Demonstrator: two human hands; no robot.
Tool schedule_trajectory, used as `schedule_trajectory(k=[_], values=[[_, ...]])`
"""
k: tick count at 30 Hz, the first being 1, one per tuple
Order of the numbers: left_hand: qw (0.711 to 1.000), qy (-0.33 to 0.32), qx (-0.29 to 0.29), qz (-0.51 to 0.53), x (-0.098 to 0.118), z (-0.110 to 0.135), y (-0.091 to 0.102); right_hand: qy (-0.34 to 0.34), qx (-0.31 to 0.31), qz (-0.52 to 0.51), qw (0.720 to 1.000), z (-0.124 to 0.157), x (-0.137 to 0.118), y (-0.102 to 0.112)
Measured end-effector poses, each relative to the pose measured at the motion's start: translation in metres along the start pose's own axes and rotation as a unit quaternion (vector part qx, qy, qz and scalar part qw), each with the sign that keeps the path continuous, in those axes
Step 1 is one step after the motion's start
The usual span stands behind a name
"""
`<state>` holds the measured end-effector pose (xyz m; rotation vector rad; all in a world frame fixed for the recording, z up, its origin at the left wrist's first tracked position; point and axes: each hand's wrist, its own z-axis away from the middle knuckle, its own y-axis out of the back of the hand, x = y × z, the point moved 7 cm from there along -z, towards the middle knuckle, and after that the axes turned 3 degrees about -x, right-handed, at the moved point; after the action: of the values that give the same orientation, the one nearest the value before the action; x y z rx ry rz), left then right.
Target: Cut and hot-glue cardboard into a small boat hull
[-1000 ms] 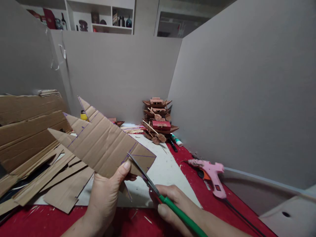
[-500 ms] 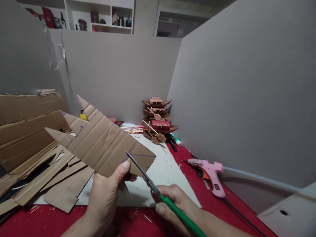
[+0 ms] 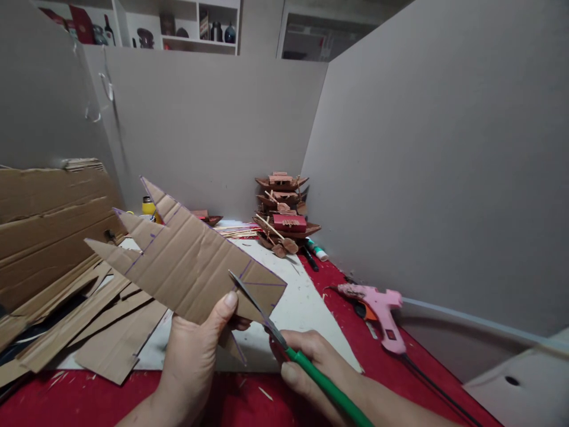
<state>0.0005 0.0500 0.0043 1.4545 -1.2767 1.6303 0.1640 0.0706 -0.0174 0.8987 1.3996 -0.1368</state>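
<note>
Head cam, L hand [image 3: 193, 341] gripping cardboard [image 3: 191, 261], R hand [image 3: 331, 362] w/ scissors [image 3: 304, 363]

A pink glue gun [image 3: 377, 300] with a black cord [image 3: 438, 382] lies on the red table cover [image 3: 351, 335]. Farther back, brown model boats [image 3: 288, 223] are stacked, a green and white tube [image 3: 317, 250] and a black pen [image 3: 310, 260] near them. Thin sticks [image 3: 237, 230] lie to their left; a yellow container [image 3: 148, 207] stands beyond. Above the grey partition [image 3: 204, 124], a white shelf [image 3: 204, 43] holds bottles.
</note>
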Motion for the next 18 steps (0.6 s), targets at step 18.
schedule_trajectory(k=[18], values=[[0.999, -0.037, -0.024, 0.021, 0.016, -0.009, 0.013, 0.009, -0.077, 0.098, 0.992, 0.004, -0.014, 0.009]])
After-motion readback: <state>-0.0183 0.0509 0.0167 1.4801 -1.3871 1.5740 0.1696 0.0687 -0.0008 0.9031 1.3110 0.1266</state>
